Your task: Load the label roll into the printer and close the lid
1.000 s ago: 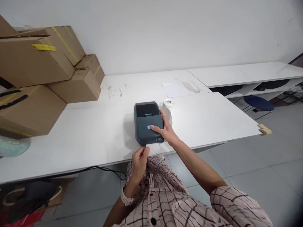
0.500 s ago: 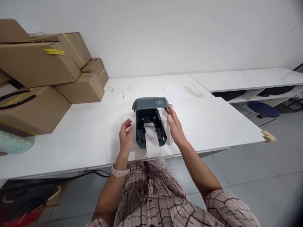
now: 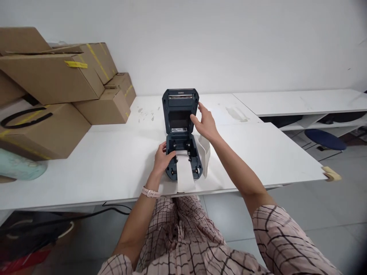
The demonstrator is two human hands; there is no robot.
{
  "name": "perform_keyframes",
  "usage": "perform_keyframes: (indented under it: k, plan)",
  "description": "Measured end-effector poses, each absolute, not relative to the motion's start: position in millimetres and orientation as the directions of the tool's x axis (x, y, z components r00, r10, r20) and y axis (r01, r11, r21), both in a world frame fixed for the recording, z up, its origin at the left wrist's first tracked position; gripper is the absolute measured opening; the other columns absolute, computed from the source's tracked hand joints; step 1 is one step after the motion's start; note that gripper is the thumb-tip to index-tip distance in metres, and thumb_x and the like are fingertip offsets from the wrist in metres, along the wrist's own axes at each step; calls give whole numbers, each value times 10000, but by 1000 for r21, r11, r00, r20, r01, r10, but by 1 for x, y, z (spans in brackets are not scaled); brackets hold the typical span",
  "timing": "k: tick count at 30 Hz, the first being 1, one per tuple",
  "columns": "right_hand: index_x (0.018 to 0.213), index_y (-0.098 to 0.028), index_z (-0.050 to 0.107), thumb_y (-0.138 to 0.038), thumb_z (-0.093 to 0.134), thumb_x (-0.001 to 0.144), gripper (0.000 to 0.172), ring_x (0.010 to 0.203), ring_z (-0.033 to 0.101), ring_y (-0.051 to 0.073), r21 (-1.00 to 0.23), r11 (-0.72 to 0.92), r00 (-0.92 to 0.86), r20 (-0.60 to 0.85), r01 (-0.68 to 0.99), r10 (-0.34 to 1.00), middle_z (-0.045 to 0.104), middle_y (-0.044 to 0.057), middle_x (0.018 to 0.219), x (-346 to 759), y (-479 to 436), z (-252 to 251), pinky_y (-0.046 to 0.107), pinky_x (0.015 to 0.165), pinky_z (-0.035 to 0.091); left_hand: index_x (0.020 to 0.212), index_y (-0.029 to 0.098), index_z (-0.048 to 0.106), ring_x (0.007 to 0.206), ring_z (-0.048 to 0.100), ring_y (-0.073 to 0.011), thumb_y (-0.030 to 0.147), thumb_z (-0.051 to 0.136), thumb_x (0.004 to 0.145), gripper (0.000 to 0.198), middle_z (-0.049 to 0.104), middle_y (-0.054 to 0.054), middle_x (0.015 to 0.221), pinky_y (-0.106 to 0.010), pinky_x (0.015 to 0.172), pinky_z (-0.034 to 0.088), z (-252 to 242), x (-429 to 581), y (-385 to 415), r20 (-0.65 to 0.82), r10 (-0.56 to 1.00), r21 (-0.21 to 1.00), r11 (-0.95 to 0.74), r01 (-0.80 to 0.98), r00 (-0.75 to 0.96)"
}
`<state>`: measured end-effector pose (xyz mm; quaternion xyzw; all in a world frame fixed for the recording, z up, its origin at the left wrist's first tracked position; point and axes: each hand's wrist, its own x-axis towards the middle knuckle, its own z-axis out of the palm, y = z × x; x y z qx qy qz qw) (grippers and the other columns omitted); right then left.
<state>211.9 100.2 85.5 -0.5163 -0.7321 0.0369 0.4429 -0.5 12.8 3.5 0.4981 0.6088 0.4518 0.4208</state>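
Observation:
A dark grey label printer (image 3: 183, 160) stands near the front edge of the white table (image 3: 100, 168) with its lid (image 3: 180, 110) swung upright. A white label strip (image 3: 184, 173) runs from inside the printer out over its front. My right hand (image 3: 205, 124) holds the lid's right edge, thumb on the inner face. My left hand (image 3: 163, 157) grips the left wall of the printer base, with its thumb reaching in toward the end of the strip. A second band of white paper (image 3: 205, 154) hangs beside the printer's right side.
Several cardboard boxes (image 3: 57, 91) are stacked at the table's left and back left. A pale green round object (image 3: 20, 168) lies at the far left. A lower white shelf (image 3: 301, 101) and a blue stool (image 3: 325, 139) are at the right. Cables (image 3: 120, 208) run under the table.
The lid was closed a second ago, with my right hand on top and my left pinching the strip. It has swung fully upright, and my left hand moved onto the base.

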Motion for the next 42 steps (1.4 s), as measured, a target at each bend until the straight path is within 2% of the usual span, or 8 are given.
perform_keyframes:
  k: [5, 9, 13, 18, 24, 30, 36, 42]
  plan:
    - [1300, -187, 601, -300, 401, 1018, 364, 1152, 603, 312, -380, 472, -135, 649, 795, 749, 685, 146, 1232, 197, 59, 76, 466, 1002, 478, 1434, 181, 518, 1247, 612, -278, 307, 735, 779, 701, 600, -153, 1446, -395, 1008, 513, -4, -1, 15, -35, 986, 966, 76, 247, -165]
    - [1164, -157, 699, -164, 443, 983, 314, 1078, 680, 271, -179, 581, -549, 199, 794, 812, 762, 131, 1118, 181, 47, 68, 395, 1024, 444, 1452, 188, 523, 1221, 646, -272, 269, 709, 787, 696, 664, -129, 1383, -398, 1042, 500, -5, -1, 17, 1, 986, 945, 54, 324, -167]
    - [1165, -119, 714, -100, 516, 930, 307, 1010, 730, 285, 6, 710, -687, -246, 705, 684, 787, 149, 990, 163, 59, 66, 439, 1109, 365, 1562, 187, 394, 1145, 684, -289, 157, 603, 809, 781, 709, -127, 1317, -461, 1052, 487, 5, -3, 15, 24, 991, 868, 44, 495, -131]
    - [1269, -172, 684, -206, 587, 914, 370, 955, 723, 287, -356, 724, -805, -315, 591, 502, 765, 129, 1137, 167, 75, 78, 374, 811, 529, 1582, 195, 356, 1094, 696, -293, 128, 552, 813, 797, 732, -121, 1257, -499, 1037, 488, 9, -4, 11, 40, 994, 859, 17, 512, -101]
    - [1324, -286, 674, -441, 747, 855, 499, 1066, 696, 239, -828, 527, -861, 117, 191, 496, 742, 57, 1197, 269, 39, 98, 415, 920, 553, 1561, 244, 397, 1212, 654, -282, 173, 568, 840, 744, 684, -114, 1369, -480, 1065, 469, 1, -5, 8, 31, 993, 921, 16, 389, -113]
    - [1061, -300, 742, -403, 817, 800, 291, 1032, 671, 265, -924, 267, -385, 149, 274, 911, 743, 71, 1080, 373, 4, 53, 468, 936, 529, 1560, 262, 410, 1202, 658, -306, 197, 568, 854, 727, 669, -123, 1387, -513, 1067, 460, 4, -5, 8, 8, 992, 898, 48, 437, -127]
    - [1066, -257, 674, -430, 859, 678, 463, 829, 668, 196, -977, 46, -105, 25, 207, 994, 740, 69, 1145, 379, 31, -23, 381, 766, 562, 1514, 244, 469, 1199, 662, -273, 167, 602, 809, 722, 714, -109, 1304, -474, 1067, 491, -7, -5, 12, 57, 988, 956, -14, 294, -140]
    - [1395, -335, 548, -334, 786, 726, 711, 1425, 511, 279, -985, 93, -137, 73, 147, 988, 561, 99, 1528, 395, 46, -16, 487, 1128, 448, 1492, 262, 492, 1140, 682, -264, 165, 608, 795, 713, 725, -98, 1278, -465, 1021, 526, -12, -6, 14, 57, 987, 963, -15, 271, -148]
